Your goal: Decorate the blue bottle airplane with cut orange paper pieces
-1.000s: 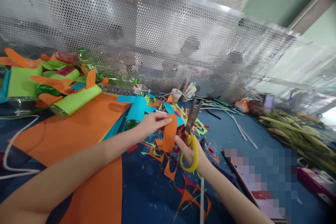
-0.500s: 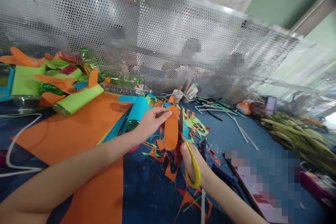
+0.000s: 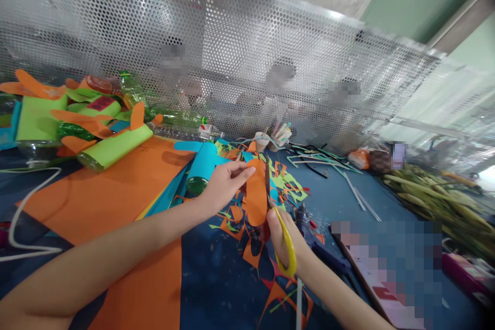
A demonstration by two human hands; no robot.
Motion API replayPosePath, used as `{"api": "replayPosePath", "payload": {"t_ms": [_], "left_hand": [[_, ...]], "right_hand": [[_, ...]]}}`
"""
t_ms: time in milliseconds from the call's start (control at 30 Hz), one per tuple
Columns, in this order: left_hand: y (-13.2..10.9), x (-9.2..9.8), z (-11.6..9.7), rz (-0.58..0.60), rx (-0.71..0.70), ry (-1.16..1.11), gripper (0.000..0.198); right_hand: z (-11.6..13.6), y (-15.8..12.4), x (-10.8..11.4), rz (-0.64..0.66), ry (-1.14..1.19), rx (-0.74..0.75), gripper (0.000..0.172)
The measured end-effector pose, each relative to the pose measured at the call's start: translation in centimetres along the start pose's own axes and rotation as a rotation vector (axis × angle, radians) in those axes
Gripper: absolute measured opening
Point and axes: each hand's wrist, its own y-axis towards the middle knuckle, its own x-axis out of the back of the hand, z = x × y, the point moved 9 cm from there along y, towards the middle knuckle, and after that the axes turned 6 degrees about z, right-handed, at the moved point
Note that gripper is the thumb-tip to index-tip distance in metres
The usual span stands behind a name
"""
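Note:
Between thumb and fingers, my left hand (image 3: 228, 183) pinches an oblong piece of orange paper (image 3: 256, 196) with rounded ends. My right hand (image 3: 286, 234) grips yellow-handled scissors (image 3: 286, 250); their dark blades run along the paper's right edge, pointing away from me. Under and behind the paper lies a litter of orange, green and blue paper scraps (image 3: 290, 185). Left of the scraps, behind my left wrist, is a plastic bottle wrapped in blue paper (image 3: 203, 162).
Large orange sheets (image 3: 127, 191) cover the left of the blue table. Green-wrapped bottles (image 3: 116, 149) pile up behind them. A glue gun (image 3: 325, 255) lies beside my right wrist, near a blurred tablet-like object (image 3: 386, 278). Cups of pens (image 3: 280, 136) stand before a perforated metal screen (image 3: 232, 46).
The orange paper has shifted slightly right and down against the scissor blades, and its near end has turned a little. Both hands keep their grips.

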Motion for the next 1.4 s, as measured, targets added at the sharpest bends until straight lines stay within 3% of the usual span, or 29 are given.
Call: {"api": "replayPosePath", "payload": {"t_ms": [100, 633, 900, 1067, 1200, 1400], "left_hand": [[-0.1, 0.1, -0.1, -0.013, -0.019, 0.022, 0.024], [-0.5, -0.3, 0.1, -0.021, -0.025, -0.050, 0.022], [-0.4, -0.1, 0.0, -0.037, -0.017, -0.045, 0.024], [-0.3, 0.0, -0.2, -0.047, -0.028, -0.069, 0.021], [-0.2, 0.0, 0.0, -0.032, -0.024, -0.095, 0.021], [0.4, 0.9, 1.1, -0.058, -0.004, -0.083, 0.025]], "right_hand": [[-0.4, 0.1, -0.7, 0.086, 0.119, -0.043, 0.054], [-0.5, 0.1, -0.4, 0.041, 0.103, -0.091, 0.057], [-0.8, 0.1, -0.5, 0.039, 0.167, -0.098, 0.050], [-0.7, 0.2, -0.3, 0.047, 0.126, -0.113, 0.048], [-0.6, 0.4, 0.3, -0.022, 0.076, -0.100, 0.048], [-2.8, 1.3, 0.4, 0.004, -0.098, -0.221, 0.035]]}}
